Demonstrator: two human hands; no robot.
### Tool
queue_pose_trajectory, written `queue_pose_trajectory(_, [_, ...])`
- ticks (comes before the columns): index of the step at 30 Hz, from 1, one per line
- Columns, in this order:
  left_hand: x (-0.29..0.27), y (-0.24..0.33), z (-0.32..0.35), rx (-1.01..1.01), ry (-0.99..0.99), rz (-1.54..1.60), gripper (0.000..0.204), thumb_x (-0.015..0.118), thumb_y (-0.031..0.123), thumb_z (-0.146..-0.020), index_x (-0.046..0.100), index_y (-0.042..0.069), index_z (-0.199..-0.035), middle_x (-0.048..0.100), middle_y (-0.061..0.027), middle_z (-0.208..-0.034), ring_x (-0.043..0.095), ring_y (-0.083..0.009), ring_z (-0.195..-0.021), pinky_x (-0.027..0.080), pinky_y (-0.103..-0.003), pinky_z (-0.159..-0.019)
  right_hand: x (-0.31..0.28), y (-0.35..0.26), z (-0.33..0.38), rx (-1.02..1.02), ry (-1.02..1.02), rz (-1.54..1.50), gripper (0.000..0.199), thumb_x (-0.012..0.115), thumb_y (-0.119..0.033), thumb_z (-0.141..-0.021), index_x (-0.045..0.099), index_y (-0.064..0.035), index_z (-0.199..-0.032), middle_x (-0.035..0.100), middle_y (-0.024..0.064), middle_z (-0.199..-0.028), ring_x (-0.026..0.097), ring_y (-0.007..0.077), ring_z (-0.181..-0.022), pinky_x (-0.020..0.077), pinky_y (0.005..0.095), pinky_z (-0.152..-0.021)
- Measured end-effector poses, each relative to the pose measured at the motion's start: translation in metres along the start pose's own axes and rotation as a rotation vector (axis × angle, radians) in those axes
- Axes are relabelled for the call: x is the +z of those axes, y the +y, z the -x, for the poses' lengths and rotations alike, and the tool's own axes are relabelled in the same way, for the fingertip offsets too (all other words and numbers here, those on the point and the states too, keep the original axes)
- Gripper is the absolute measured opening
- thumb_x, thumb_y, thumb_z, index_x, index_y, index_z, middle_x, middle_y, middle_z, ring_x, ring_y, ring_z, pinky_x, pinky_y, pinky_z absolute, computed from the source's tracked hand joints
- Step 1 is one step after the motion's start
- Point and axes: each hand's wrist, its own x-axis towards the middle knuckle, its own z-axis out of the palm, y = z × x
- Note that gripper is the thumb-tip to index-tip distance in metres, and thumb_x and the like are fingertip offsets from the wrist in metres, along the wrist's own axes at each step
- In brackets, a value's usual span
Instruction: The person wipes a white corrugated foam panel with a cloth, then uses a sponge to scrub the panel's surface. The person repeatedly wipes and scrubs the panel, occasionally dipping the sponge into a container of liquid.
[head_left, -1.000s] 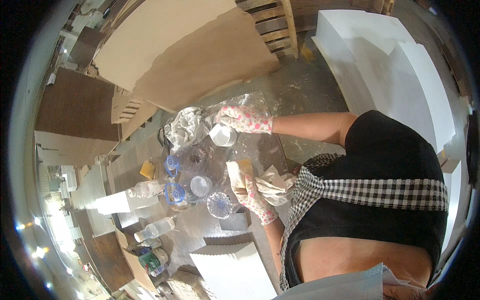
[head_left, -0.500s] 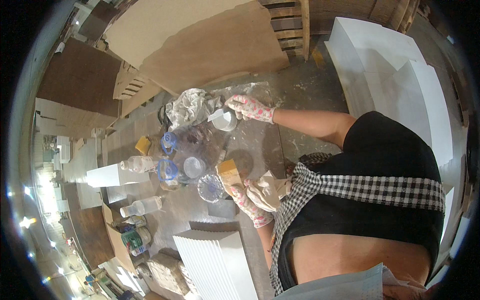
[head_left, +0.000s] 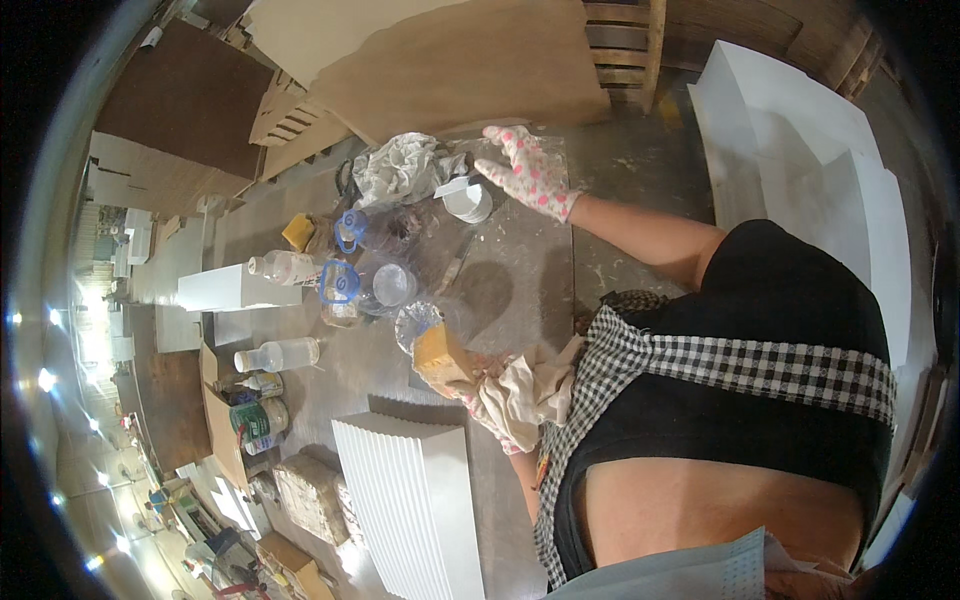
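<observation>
My right hand [head_left: 530,178], in a white glove with pink spots, is open in the upper middle of the view, thumb and fingers apart. Just beside it stands a white cup [head_left: 468,204] with a pale flat piece across its rim. My left hand [head_left: 485,400], gloved alike and partly hidden, is closed around a yellow sponge [head_left: 437,352]. A crumpled cream cloth [head_left: 530,390] lies over that hand, against my checked apron; whether the fingers grip it too is hidden. Under the sponge's far end shows a shallow clear dish [head_left: 414,318].
Clear jugs with blue handles [head_left: 341,282] and a crumpled white cloth [head_left: 400,168] sit on the worn table. Also on it are a plastic bottle [head_left: 278,355], another yellow sponge [head_left: 298,232] and a white ribbed panel [head_left: 405,500]. White panels [head_left: 800,150] are stacked at upper right.
My right hand has moved off the cup and spread its fingers. With the sponge, my left hand has shifted slightly left, the sponge now overlapping the clear dish. The whole view has shifted a little.
</observation>
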Motion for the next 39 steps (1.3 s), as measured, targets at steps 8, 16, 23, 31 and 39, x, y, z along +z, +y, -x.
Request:
queue_pose_trajectory(8, [-0.059, -0.010, -0.003, 0.348, -0.076, -1.064, 0.055, 0.040, 0.044, -0.105, 0.052, -0.004, -0.129, 0.065, -0.0135, -0.117, 0.062, -0.0245, -0.110, 0.048, -0.039, -0.099, 0.012, 0.022, -0.023, 0.505, -0.534, -0.342, 0.028, 0.066, -0.032, -0.095, 0.058, -0.0074, -0.085, 0.049, -0.0019, -0.061, 0.046, 0.0058, -0.047, 0.0334, 0.0256, -0.040])
queue_pose_trajectory(16, [-0.057, 0.001, -0.027, -0.230, -0.721, 1.210, 0.078, 0.030, 0.071, -0.095, 0.025, 0.021, -0.156, 0.042, -0.0379, -0.140, 0.050, -0.0580, -0.118, 0.038, -0.072, -0.096, 0.012, -0.039, 0.017, 0.190, -0.466, -0.729, 0.033, 0.052, -0.037, -0.103, 0.061, -0.0060, -0.109, 0.058, 0.0023, -0.094, 0.057, 0.0133, -0.087, 0.0504, 0.0308, -0.077])
queue_pose_trajectory(23, [-0.023, 0.035, -0.044, -0.507, -0.732, 1.412, 0.078, 0.037, 0.071, -0.093, 0.042, 0.016, -0.148, 0.045, -0.0246, -0.145, 0.050, -0.0453, -0.123, 0.025, -0.067, -0.111, 0.063, -0.069, 0.087, 0.431, -0.845, -0.847, 0.035, 0.048, -0.037, -0.105, 0.060, -0.0060, -0.117, 0.061, 0.0011, -0.113, 0.051, 0.0123, -0.098, 0.0411, 0.0298, -0.092])
queue_pose_trajectory(31, [0.047, 0.072, -0.095, -0.714, -1.140, 1.453, 0.083, 0.047, 0.061, -0.094, 0.016, 0.017, -0.157, 0.022, -0.0198, -0.159, 0.026, -0.0532, -0.140, 0.024, -0.069, -0.110, 0.005, -0.063, 0.004, 0.087, -0.337, -0.961, 0.032, 0.052, -0.033, -0.103, 0.061, -0.0053, -0.117, 0.060, -0.0015, -0.101, 0.054, 0.0080, -0.092, 0.0455, 0.0264, -0.086])
queue_pose_trajectory(39, [0.099, 0.025, -0.157, -0.341, -0.458, 0.519, 0.075, 0.048, 0.062, -0.095, 0.041, 0.006, -0.146, 0.044, -0.0169, -0.148, 0.053, -0.0363, -0.123, 0.047, -0.052, -0.101, 0.010, 0.003, -0.032, 0.346, -0.104, -0.469, 0.043, 0.051, -0.034, -0.101, 0.059, 0.0027, -0.123, 0.064, 0.0166, -0.115, 0.059, 0.0277, -0.112, 0.0444, 0.0349, -0.099])
